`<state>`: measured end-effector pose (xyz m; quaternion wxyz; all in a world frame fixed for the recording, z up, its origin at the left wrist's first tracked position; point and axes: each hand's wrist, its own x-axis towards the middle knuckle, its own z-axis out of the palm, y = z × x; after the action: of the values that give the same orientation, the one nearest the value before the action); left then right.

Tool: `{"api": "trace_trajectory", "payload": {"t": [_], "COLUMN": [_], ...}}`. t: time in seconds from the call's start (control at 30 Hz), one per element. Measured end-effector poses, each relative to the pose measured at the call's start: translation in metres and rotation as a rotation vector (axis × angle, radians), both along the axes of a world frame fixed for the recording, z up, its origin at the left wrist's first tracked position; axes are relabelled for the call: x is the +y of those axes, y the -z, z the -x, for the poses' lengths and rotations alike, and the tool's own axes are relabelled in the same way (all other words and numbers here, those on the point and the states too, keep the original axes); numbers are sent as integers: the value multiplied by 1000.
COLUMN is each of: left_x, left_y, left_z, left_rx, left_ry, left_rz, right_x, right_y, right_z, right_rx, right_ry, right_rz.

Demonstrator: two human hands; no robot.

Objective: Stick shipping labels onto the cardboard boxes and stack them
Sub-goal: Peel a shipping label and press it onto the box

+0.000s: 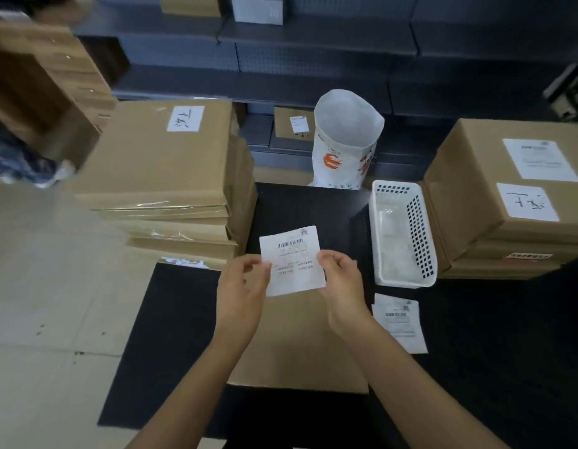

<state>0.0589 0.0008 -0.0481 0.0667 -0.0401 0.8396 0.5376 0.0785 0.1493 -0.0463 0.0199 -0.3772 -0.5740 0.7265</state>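
Both hands are holding one shipping label (292, 259) up over a flat cardboard box (297, 348) lying on the black table (171, 335): the left hand (242, 286) is pinching its left edge and the right hand (341, 280) is pinching its right edge, the label hanging between them. Just right of the right hand more labels (399, 322) are lying on the table, and beyond them a white basket (402, 231) is sitting. A stack of boxes (164, 179) is standing beyond the left hand, another stack (511, 202) far right, and a white bag (344, 140) is standing beyond the label.
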Motion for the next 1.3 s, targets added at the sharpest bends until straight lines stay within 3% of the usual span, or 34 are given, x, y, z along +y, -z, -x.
{"api": "trace_trajectory", "payload": {"t": [0.1, 0.3, 0.43, 0.63, 0.8, 0.93, 1.03, 1.3], "left_x": [-34, -60, -54, -39, -34, -31, -30, -27], "left_y": [10, 27, 31, 56, 70, 62, 51, 46], "left_z": [16, 11, 6, -9, -13, -15, -22, -28], "left_rx": [-195, -266, -207, -97, -74, -66, -174, -388], "left_ry": [30, 143, 176, 225, 228, 263, 336, 209], "left_rz": [-78, -102, 7, 292, 353, 157, -1, -207], "right_x": [-31, -61, -56, -38, -25, -23, -23, -19], "right_y": [5, 16, 19, 39, 63, 71, 75, 72], "right_z": [-5, -23, -39, -54, -62, -61, -59, -47], "right_rx": [10, -61, -67, -156, -202, -191, -212, -321], "right_ry": [24, 123, 124, -100, -226, -133, -153, -365], "right_rz": [17, -21, -328, -760, -878, -756, -608, -712]}}
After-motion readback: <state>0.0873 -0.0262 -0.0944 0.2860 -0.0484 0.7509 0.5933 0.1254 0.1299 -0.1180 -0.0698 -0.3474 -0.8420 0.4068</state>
